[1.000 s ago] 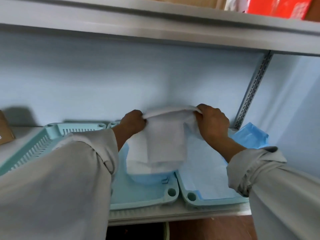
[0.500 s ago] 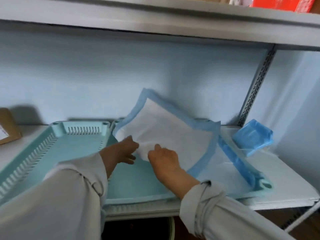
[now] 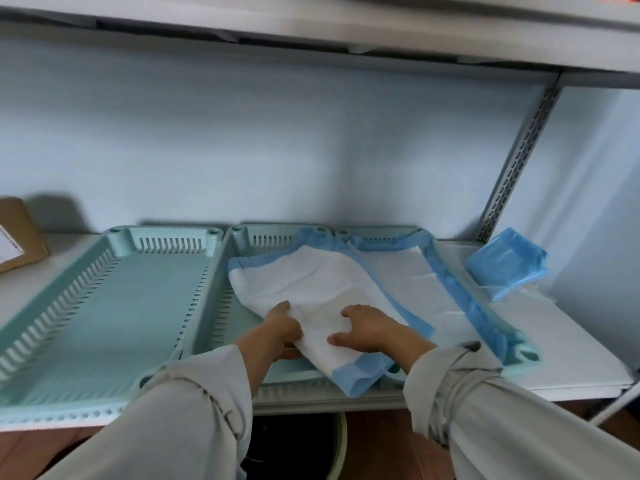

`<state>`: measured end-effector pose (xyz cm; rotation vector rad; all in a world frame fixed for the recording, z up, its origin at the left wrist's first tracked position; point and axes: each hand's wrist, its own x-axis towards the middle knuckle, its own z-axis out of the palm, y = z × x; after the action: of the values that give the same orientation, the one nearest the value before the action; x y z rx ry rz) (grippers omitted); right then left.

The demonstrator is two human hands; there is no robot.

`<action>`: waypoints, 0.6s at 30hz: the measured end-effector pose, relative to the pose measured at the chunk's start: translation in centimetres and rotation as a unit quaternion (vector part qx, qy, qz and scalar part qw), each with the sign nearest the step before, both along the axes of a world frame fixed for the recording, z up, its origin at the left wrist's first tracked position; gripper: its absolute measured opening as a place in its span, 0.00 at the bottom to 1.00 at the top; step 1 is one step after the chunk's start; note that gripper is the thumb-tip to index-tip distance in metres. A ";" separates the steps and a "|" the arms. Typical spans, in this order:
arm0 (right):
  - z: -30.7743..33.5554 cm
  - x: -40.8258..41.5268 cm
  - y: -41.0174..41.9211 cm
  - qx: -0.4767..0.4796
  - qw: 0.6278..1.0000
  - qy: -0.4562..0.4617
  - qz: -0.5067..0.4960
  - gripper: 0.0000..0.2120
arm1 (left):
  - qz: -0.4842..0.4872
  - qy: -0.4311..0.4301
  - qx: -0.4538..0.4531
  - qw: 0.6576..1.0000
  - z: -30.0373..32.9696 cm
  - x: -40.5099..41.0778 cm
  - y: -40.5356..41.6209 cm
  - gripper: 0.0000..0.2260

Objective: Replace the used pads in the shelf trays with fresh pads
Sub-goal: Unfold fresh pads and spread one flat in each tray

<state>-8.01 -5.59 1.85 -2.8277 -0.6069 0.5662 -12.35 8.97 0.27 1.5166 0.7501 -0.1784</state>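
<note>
White absorbent pad with blue border [image 3: 311, 289]: being spread in the middle pale-green slotted plastic tray [image 3: 221, 306], askew, front corner overhanging the shelf's front edge. Left hand [image 3: 282, 332] pinching its edge; right hand [image 3: 367, 329] pressing flat. Best squared before being smoothed.

No readable text; white label on cardboard box [image 3: 19, 233] too blurred to read.
</note>
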 end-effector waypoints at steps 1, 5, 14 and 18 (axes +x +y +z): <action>-0.3 -0.1 -0.2 -0.001 1.000 -0.007 -0.003 0.31 | 0.003 -0.024 0.050 0.998 0.0 0.2 0.1 0.23; -0.1 0.0 -1.1 0.041 0.997 -0.051 -0.027 0.24 | -0.108 -0.096 0.420 0.896 2.5 0.5 3.8 0.26; -0.8 1.6 -2.5 0.120 0.976 0.022 -0.181 0.25 | -0.236 -0.005 0.590 0.772 4.0 -0.7 7.4 0.28; -1.5 1.5 -3.4 0.137 0.961 0.030 -0.238 0.28 | -0.370 -0.059 0.507 0.777 2.8 -0.2 3.3 0.20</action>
<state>-6.52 -9.04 0.30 -2.5460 0.0179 0.4333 -12.59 12.23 3.10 2.8000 0.0312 -0.2791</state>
